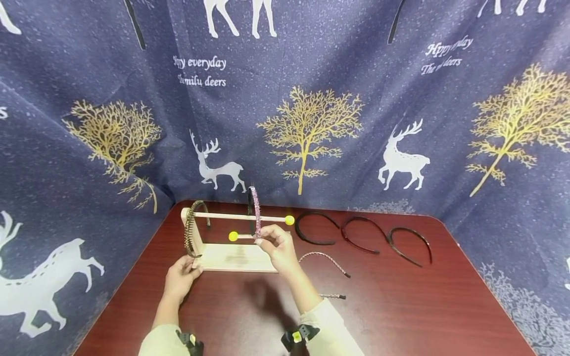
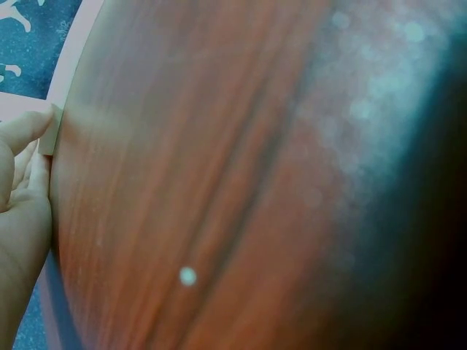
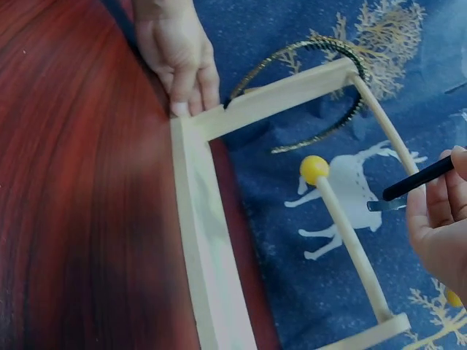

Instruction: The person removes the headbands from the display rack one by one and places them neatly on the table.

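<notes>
A wooden headband rack (image 1: 236, 259) stands at the table's left, with two horizontal rods tipped by yellow balls. My left hand (image 1: 179, 281) grips the front left corner of its base, thumb and fingers on either side of the wood in the left wrist view (image 2: 25, 168). Between right thumb and fingers, my right hand (image 1: 281, 251) pinches a pink glittery headband (image 1: 257, 210) near one end. That headband stands upright, arched over the upper rod; its dark ends (image 3: 419, 179) show in the right wrist view. A gold-and-black beaded headband (image 1: 189, 230) hangs at the upper rod's left end.
To the right of the rack lie a black headband (image 1: 315, 242), a dark red one (image 1: 358, 244) and a brown one (image 1: 405, 254). Two thin braided headbands (image 1: 327, 256) lie nearer, one partly behind my right forearm. A printed blue cloth (image 1: 311, 64) hangs behind the red-brown table (image 1: 401, 311).
</notes>
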`<state>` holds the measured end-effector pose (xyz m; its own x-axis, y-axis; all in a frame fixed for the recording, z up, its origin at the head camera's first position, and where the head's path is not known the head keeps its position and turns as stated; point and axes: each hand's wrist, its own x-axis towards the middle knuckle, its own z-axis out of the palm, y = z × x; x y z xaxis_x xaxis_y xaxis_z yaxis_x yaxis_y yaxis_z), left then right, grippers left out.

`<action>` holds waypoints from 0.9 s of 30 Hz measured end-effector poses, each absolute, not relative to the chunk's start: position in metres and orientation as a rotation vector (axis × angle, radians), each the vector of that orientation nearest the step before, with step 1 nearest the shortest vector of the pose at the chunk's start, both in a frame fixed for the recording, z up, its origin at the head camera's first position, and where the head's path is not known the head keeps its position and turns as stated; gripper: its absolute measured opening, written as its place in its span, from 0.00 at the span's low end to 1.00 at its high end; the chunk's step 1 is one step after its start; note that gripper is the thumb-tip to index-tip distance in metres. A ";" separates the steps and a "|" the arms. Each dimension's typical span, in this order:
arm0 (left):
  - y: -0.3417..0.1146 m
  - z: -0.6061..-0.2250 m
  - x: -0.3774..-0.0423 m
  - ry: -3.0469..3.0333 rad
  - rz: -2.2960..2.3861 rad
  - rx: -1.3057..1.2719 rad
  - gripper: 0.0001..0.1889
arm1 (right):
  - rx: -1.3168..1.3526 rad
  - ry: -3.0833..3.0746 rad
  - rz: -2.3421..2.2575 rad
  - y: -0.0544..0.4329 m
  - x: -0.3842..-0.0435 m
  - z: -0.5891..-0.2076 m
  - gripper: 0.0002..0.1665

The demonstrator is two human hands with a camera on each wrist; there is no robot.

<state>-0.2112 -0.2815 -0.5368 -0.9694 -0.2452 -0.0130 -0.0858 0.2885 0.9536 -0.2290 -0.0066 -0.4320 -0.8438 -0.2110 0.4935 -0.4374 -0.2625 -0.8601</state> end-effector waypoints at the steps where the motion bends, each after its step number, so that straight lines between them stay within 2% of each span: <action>1: -0.282 -0.537 -0.211 -2.408 -1.775 0.308 0.28 | 0.808 -1.798 2.241 -0.005 -0.229 -0.431 0.08; 20: -0.281 -0.542 -0.215 -2.385 -1.732 0.301 0.23 | 0.653 -1.707 2.244 0.039 -0.222 -0.426 0.07; 27: -0.281 -0.542 -0.214 -2.413 -1.724 0.300 0.24 | 0.626 -1.681 2.227 0.057 -0.220 -0.427 0.08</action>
<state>-0.2139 -0.2812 -0.5416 -0.9669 -0.2547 0.0137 -0.0696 0.3150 0.9465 -0.2200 0.0567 -0.4272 -0.8664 -0.0353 0.4981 -0.4693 -0.2831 -0.8364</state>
